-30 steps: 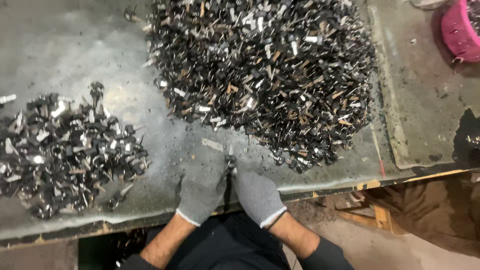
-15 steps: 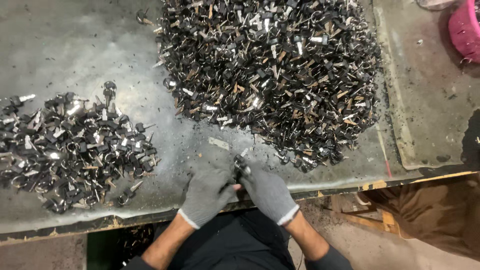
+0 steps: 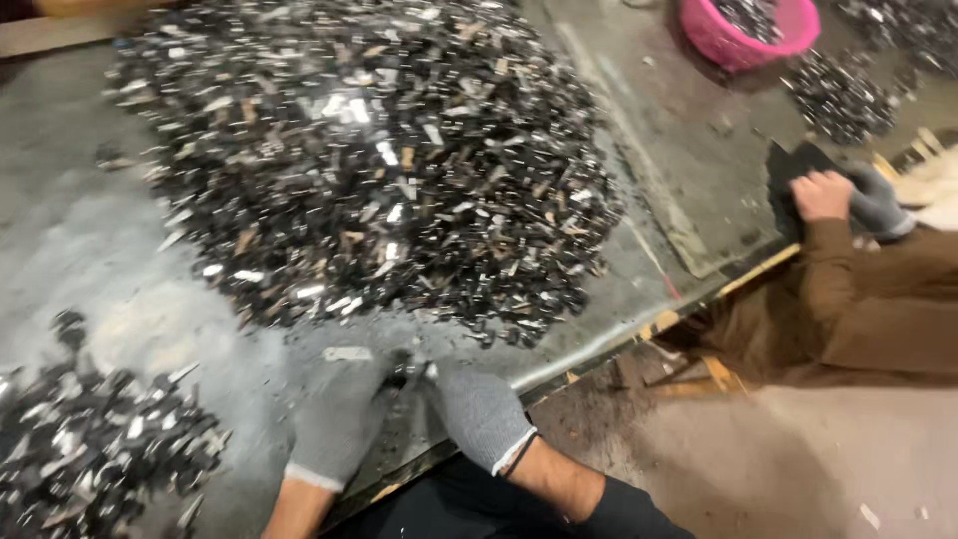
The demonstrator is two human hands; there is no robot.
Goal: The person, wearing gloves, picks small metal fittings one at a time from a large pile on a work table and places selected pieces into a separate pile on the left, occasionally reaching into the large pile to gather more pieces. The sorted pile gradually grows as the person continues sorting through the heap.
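The person's left hand (image 3: 337,419), in a grey knit glove, and right hand (image 3: 477,411), gloved the same, rest close together at the near edge of the grey, dust-coated metal worktable (image 3: 90,230). Between the two sets of fingertips sits a small dark metal piece (image 3: 411,371); both hands appear pinched onto it, the left from the left side and the right from the right, though motion blur hides the exact grip. The fingers of each hand are drawn in narrow rather than spread.

The large heap of small dark and shiny metal scrap pieces (image 3: 369,160) is taken as the reference. The held piece lies just off the near fringe of that heap, on bare table. A single pale flat metal strip (image 3: 347,353) lies just beside the left fingertips, also short of the heap's near edge. A smaller pile of similar dark metal pieces (image 3: 95,449) lies well to the left of the heap and nearer than it, just left of the left hand.

To the right of the heap, another person in a brown sleeve (image 3: 858,299) has hands on a dark flat object (image 3: 793,170) at the table edge. Beyond the heap's far right corner stands a pink plastic basket (image 3: 763,30) holding more metal pieces.
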